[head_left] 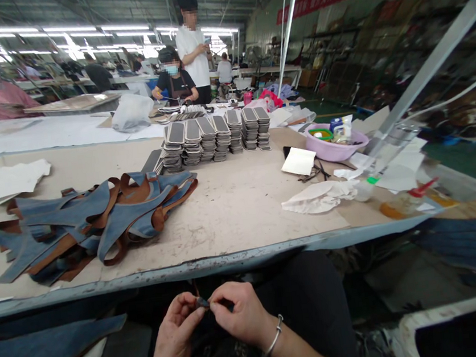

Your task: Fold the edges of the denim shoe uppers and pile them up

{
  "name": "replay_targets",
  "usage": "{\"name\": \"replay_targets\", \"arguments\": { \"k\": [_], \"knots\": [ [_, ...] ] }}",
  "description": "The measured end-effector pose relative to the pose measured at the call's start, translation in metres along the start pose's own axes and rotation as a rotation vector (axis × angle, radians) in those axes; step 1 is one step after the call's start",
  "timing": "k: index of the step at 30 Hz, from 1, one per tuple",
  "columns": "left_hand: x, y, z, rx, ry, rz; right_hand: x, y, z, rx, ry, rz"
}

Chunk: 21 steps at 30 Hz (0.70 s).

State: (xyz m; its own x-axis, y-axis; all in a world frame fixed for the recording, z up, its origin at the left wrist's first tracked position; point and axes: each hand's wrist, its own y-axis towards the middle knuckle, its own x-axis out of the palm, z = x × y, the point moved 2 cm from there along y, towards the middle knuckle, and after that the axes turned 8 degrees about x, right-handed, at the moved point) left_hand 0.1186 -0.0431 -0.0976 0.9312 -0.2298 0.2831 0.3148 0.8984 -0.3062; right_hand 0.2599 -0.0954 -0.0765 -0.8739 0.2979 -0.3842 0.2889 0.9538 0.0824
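Low in the view, in front of the table edge, my left hand [181, 325] pinches a small blue leather piece [202, 302] between thumb and fingers. My right hand [241, 312], with a bangle on its wrist, meets it from the other side, its thumb and fingertips closed on the same piece. Most of that piece is hidden by the fingers. Beyond the hands, to the left on the table, lies a heap of blue leather pieces [139, 212] with brown undersides. Another blue leather piece [39, 356] lies below the table at lower left.
Several stacks of grey, rounded panels [201, 139] stand along the back of the table [224, 208]. At right are a lilac basin [333, 150], crumpled white paper [320, 196] and a bottle with a red nozzle [404, 203]. A slanted metal pole [435, 61] rises there. Other people work behind.
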Motion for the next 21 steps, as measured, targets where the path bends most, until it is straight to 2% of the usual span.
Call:
{"name": "replay_targets", "arguments": {
  "k": [3, 6, 8, 11, 16, 21],
  "knots": [
    [0.000, 0.000, -0.002, 0.018, -0.027, 0.026, 0.003, -0.002, 0.001, 0.094, 0.015, 0.018],
    [-0.002, 0.001, -0.003, 0.075, -0.020, 0.079, 0.005, -0.004, 0.006, 0.238, 0.055, -0.054],
    [-0.004, 0.001, -0.006, 0.108, 0.010, 0.102, 0.005, -0.004, 0.008, 0.268, 0.067, -0.106],
    [-0.006, 0.001, -0.012, 0.127, 0.064, 0.112, 0.006, -0.004, 0.009, 0.250, 0.136, -0.101],
    [-0.002, -0.003, -0.015, 0.107, 0.099, 0.083, 0.009, -0.003, 0.009, 0.195, 0.214, 0.030],
    [0.009, -0.006, -0.012, -0.013, 0.026, -0.009, 0.009, -0.003, 0.011, 0.139, 0.173, 0.112]
  ]
}}
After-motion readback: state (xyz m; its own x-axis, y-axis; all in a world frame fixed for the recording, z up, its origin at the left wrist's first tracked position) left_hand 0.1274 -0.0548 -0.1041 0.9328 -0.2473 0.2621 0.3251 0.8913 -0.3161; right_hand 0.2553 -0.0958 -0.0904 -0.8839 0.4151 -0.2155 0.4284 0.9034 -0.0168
